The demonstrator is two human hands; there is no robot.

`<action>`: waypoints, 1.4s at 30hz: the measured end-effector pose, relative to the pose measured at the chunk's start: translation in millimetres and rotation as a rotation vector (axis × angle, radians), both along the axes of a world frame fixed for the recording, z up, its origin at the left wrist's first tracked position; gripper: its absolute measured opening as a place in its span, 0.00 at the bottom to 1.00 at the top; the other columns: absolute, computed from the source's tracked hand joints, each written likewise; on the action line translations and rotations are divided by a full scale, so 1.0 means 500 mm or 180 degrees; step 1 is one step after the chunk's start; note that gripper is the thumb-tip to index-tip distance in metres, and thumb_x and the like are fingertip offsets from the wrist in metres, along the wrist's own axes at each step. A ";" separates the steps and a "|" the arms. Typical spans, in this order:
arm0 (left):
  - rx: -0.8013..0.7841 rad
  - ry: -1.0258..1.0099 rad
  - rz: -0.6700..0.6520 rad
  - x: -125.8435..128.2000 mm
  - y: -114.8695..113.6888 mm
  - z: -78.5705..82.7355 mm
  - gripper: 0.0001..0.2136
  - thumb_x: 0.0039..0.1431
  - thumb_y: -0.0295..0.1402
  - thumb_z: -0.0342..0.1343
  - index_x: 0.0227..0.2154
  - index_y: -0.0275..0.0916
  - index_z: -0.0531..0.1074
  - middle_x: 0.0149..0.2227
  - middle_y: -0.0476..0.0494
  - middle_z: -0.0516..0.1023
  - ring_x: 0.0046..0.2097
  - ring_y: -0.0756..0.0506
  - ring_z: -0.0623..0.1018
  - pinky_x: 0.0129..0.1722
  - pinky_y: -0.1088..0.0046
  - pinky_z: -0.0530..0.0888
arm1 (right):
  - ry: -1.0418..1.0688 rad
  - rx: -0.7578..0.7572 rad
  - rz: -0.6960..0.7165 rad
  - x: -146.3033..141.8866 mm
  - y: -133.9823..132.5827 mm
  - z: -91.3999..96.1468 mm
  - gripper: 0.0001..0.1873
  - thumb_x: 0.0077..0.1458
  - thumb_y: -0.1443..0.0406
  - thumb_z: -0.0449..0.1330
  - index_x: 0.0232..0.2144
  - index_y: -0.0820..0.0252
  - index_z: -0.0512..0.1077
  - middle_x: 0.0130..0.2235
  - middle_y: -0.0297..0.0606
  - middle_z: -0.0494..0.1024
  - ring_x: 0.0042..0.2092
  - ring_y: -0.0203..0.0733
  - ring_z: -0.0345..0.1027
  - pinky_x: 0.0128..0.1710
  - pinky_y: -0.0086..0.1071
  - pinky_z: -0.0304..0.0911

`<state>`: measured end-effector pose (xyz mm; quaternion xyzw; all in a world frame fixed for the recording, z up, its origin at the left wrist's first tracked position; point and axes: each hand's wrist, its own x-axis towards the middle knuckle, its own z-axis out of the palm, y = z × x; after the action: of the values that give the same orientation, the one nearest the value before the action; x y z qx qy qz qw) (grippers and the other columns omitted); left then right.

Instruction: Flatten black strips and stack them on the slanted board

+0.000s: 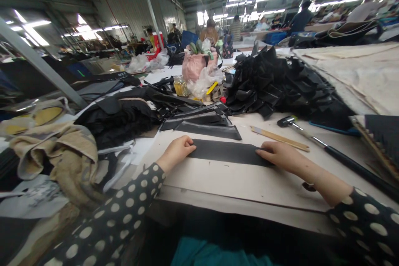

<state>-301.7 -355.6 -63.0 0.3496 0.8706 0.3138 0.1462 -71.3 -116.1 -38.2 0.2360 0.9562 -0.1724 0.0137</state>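
A flat black strip of material (226,152) lies across the pale board (215,176) in front of me. My left hand (177,151) pinches its left end between thumb and fingers. At the opposite end, my right hand (276,154) grips the strip the same way, thumb on top. Just beyond the strip, several black pieces with greyish edges (207,126) lie in an overlapping stack. A flat wooden stick (279,138) rests beyond my right hand, and a hammer (327,147) with a long black handle lies to its right.
A large heap of black pieces (280,79) rises at the back right. Behind the stack stand a pink bag (198,66) and a glass jar (180,86). More black pieces (116,118) and a beige cloth (65,145) lie at left. Other people work in the background.
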 end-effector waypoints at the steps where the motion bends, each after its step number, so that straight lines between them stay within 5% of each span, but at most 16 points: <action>1: -0.0010 0.0013 -0.0001 0.000 0.000 0.001 0.11 0.45 0.38 0.55 0.29 0.37 0.67 0.20 0.53 0.69 0.23 0.51 0.68 0.22 0.77 0.60 | -0.0001 0.0025 -0.0002 0.000 -0.001 0.000 0.18 0.52 0.52 0.47 0.23 0.56 0.69 0.26 0.37 0.74 0.28 0.41 0.66 0.25 0.32 0.55; 21: -0.0315 0.0088 -0.0013 -0.005 0.012 0.012 0.09 0.44 0.38 0.53 0.27 0.38 0.65 0.19 0.54 0.67 0.22 0.51 0.66 0.21 0.77 0.58 | -0.0292 0.0393 -0.0100 0.001 -0.001 0.012 0.19 0.51 0.51 0.49 0.21 0.57 0.67 0.26 0.39 0.74 0.28 0.42 0.65 0.24 0.31 0.53; 42: -0.0581 0.0210 -0.0103 -0.018 0.019 0.015 0.10 0.43 0.39 0.53 0.27 0.39 0.64 0.19 0.54 0.68 0.22 0.50 0.67 0.21 0.76 0.58 | -0.0399 0.0164 -0.0094 0.003 0.021 0.008 0.14 0.48 0.53 0.54 0.25 0.57 0.68 0.28 0.37 0.74 0.31 0.41 0.66 0.25 0.30 0.52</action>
<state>-310.5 -346.0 -55.6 0.3591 0.8941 0.2191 0.1538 -69.7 -105.8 -34.0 0.2607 0.9540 -0.1328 0.0650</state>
